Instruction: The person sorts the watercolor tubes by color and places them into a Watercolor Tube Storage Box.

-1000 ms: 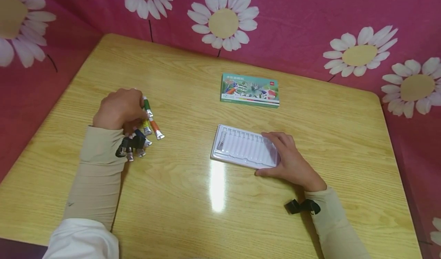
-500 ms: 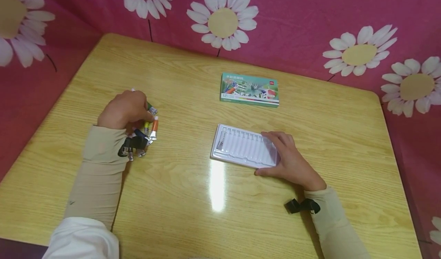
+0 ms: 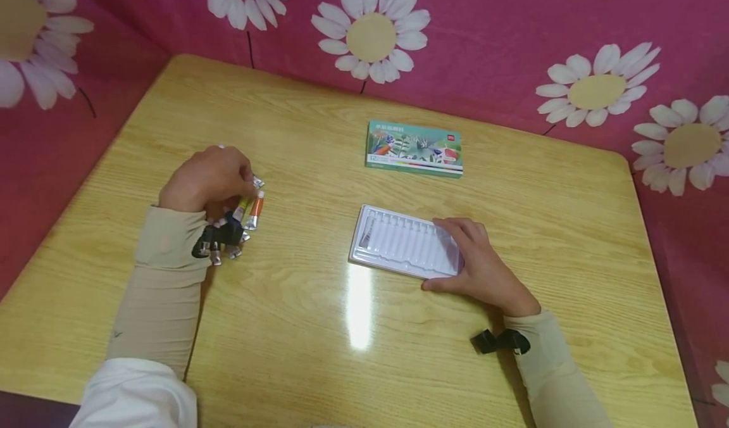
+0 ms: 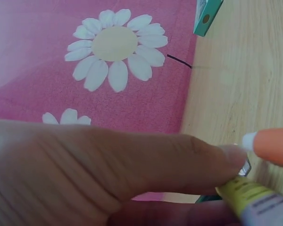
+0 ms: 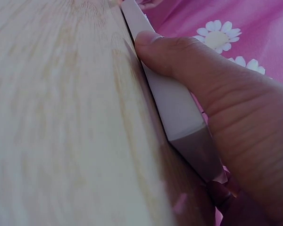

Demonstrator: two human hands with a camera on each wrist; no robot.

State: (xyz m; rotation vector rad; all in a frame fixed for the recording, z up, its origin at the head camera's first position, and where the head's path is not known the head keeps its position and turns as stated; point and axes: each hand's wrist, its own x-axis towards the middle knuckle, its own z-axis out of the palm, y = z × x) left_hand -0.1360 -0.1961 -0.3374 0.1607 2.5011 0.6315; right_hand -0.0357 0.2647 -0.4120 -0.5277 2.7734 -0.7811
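My left hand (image 3: 207, 176) is over a cluster of small paint tubes at the table's left. Its thumb and fingers pinch a green paint tube (image 4: 210, 198), mostly hidden by the hand; its silver end (image 3: 258, 180) sticks out. Just beside the fingertips lie an orange paint tube (image 3: 256, 211) and a yellow paint tube (image 4: 250, 197). Several more tubes (image 3: 216, 257) are partly covered by the wrist strap. My right hand (image 3: 481, 264) grips the right end of a white slotted plastic tray (image 3: 407, 241), thumb on the near side. One white tube (image 3: 367, 232) sits in its leftmost slot.
A green illustrated paint box (image 3: 414, 149) lies flat behind the tray. The wooden table (image 3: 307, 339) meets a pink flowered cloth (image 3: 478, 42) along its back edge. Between the tubes and the tray is bare wood.
My left hand has shifted slightly right. The green tube has turned and gone mostly under the fingers. The orange tube has swung round, its cap now upward. My right hand and the tray stay put.
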